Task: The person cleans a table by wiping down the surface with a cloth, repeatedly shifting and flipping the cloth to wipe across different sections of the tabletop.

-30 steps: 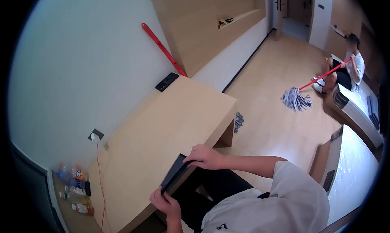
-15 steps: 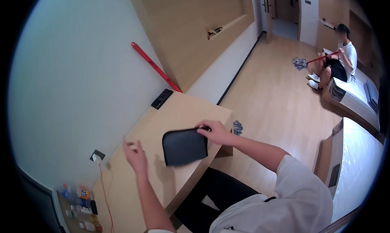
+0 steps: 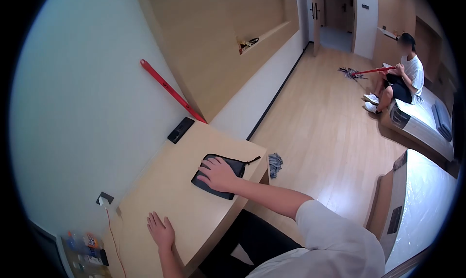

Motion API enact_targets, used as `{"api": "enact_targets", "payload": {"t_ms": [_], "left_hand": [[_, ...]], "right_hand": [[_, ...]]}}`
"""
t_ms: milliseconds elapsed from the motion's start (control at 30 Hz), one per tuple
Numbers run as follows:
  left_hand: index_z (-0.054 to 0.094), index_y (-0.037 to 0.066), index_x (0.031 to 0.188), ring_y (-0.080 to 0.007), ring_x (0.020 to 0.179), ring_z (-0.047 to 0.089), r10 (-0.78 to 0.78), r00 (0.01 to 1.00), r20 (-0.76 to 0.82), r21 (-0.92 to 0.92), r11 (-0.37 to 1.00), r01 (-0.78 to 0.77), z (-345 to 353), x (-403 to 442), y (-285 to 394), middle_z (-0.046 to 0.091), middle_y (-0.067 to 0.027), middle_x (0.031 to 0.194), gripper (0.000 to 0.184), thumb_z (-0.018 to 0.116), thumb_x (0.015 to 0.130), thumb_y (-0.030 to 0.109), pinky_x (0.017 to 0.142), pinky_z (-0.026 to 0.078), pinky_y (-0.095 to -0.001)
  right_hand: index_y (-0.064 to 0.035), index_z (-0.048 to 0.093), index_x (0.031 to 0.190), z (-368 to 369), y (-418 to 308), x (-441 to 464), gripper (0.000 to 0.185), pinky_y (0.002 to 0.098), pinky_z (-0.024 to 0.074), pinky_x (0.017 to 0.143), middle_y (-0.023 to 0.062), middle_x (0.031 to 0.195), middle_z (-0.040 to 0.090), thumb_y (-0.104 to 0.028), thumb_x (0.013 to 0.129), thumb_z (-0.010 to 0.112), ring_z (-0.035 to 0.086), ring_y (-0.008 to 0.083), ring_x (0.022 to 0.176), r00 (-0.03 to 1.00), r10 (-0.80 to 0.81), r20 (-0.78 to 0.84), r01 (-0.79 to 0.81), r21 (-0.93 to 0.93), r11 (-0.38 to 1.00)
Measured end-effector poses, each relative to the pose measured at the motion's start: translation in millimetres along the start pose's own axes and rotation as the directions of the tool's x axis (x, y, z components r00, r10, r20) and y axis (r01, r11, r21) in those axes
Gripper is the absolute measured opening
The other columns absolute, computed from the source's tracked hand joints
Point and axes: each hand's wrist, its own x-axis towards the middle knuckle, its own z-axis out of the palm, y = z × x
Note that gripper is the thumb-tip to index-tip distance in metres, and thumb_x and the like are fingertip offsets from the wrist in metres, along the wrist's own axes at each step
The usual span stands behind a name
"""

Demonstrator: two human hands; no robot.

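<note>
A black zippered pouch lies flat on the pale wooden desk, its wrist strap pointing toward the desk's right edge. Spread across the top of the pouch, my right hand presses on it with fingers apart and covers much of its surface. To the left and nearer to me, my left hand rests on the bare desk top, palm down, fingers stretched out and holding nothing.
A black box-like object sits at the desk's far edge; a red mop handle leans behind it. Bottles stand lower left by a cable. A person holding a mop sits on a wrapped mattress.
The pouch, held up by my right hand before, now lies on the desk under that hand. My left hand has come down onto the desk. The seated person's mop has shifted.
</note>
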Motion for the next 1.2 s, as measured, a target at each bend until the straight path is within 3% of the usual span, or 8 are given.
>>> {"api": "enact_targets", "payload": {"t_ms": [33, 167, 267, 367, 500, 1067, 1100, 1200], "left_hand": [[0.033, -0.004, 0.161, -0.0391, 0.158, 0.023, -0.004, 1.0, 0.003, 0.0, 1.0, 0.004, -1, 0, 1, 0.029, -0.0226, 0.169, 0.071, 0.05, 0.106, 0.039, 0.13, 0.015, -0.0513], [0.036, -0.003, 0.16, -0.0381, 0.158, 0.024, -0.011, 1.0, -0.007, -0.005, 1.0, 0.011, -5, 2, 1, 0.032, -0.0219, 0.169, 0.069, 0.05, 0.106, 0.038, 0.13, 0.016, -0.0507], [0.038, -0.003, 0.159, -0.0381, 0.158, 0.025, -0.015, 1.0, -0.008, 0.007, 1.0, 0.015, -7, -2, 4, 0.033, -0.0208, 0.168, 0.067, 0.047, 0.107, 0.038, 0.129, 0.018, -0.0504], [0.039, -0.003, 0.158, -0.038, 0.157, 0.026, -0.017, 1.0, -0.026, -0.034, 0.999, 0.016, -3, 3, 1, 0.035, -0.0214, 0.167, 0.063, 0.043, 0.109, 0.036, 0.13, 0.018, -0.0502], [0.04, -0.004, 0.158, -0.0383, 0.156, 0.028, -0.011, 1.0, -0.027, -0.028, 1.0, 0.01, 1, 5, -3, 0.036, -0.022, 0.166, 0.059, 0.038, 0.111, 0.032, 0.129, 0.018, -0.0502], [0.043, -0.003, 0.155, -0.0427, 0.154, 0.03, 0.013, 0.997, -0.076, 0.002, 1.0, -0.013, 7, 1, -6, 0.039, -0.0235, 0.164, 0.057, 0.045, 0.107, 0.027, 0.128, 0.021, -0.0543], [0.044, -0.002, 0.155, -0.0434, 0.154, 0.03, 0.025, 0.996, -0.084, 0.011, 1.0, -0.024, 10, 4, -5, 0.039, -0.0237, 0.164, 0.057, 0.046, 0.106, 0.028, 0.128, 0.02, -0.0557], [0.046, -0.002, 0.154, -0.0464, 0.156, 0.026, 0.328, 0.928, -0.174, 0.062, 0.945, -0.322, -2, -6, 6, 0.035, -0.0236, 0.166, 0.06, 0.053, 0.101, 0.027, 0.127, 0.017, -0.0605]], "right_hand": [[-0.0094, 0.061, 0.144, 14, 7, -6, 0.054, 0.0499, 0.0267, 0.125, 0.0178, 0.155, 0.052, -0.047, 0.107, 0.048, 0.042, 0.034, 0.147, 0.964, 0.107, 0.242, -0.092, -0.074, 0.993], [-0.0124, 0.037, 0.163, -11, 9, -7, 0.066, 0.0477, 0.0089, 0.132, 0.0148, 0.172, 0.027, -0.052, 0.11, 0.031, 0.017, 0.0322, 0.161, 0.851, 0.144, 0.504, -0.107, -0.102, 0.989], [-0.0108, 0.037, 0.163, -15, 18, -19, 0.069, 0.0477, 0.0088, 0.132, 0.0147, 0.172, 0.028, -0.053, 0.109, 0.032, 0.018, 0.0321, 0.161, 0.899, 0.142, 0.415, -0.117, -0.085, 0.989], [-0.01, 0.036, 0.163, -32, 24, -21, 0.07, 0.0471, 0.0084, 0.132, 0.0146, 0.172, 0.027, -0.054, 0.109, 0.033, 0.018, 0.0315, 0.161, 0.852, 0.176, 0.493, -0.115, -0.152, 0.982], [-0.0106, 0.035, 0.164, -49, 48, -26, 0.071, 0.047, 0.0084, 0.132, 0.0144, 0.172, 0.027, -0.055, 0.107, 0.036, 0.018, 0.031, 0.161, 0.853, 0.255, 0.456, -0.186, -0.191, 0.964], [-0.0181, 0.033, 0.165, -53, 64, -23, 0.067, 0.0488, 0.0073, 0.132, 0.0134, 0.173, 0.026, -0.052, 0.108, 0.034, 0.015, 0.0313, 0.162, 0.85, 0.356, 0.388, -0.258, -0.281, 0.924], [-0.0182, 0.033, 0.165, -54, 64, -22, 0.067, 0.0488, 0.0074, 0.132, 0.0134, 0.173, 0.026, -0.052, 0.108, 0.034, 0.016, 0.0313, 0.162, 0.847, 0.359, 0.392, -0.258, -0.288, 0.922], [-0.0183, 0.033, 0.165, -56, 64, -19, 0.066, 0.0488, 0.0077, 0.132, 0.0131, 0.173, 0.026, -0.051, 0.108, 0.033, 0.017, 0.0313, 0.162, 0.843, 0.363, 0.397, -0.253, -0.304, 0.919]]}}
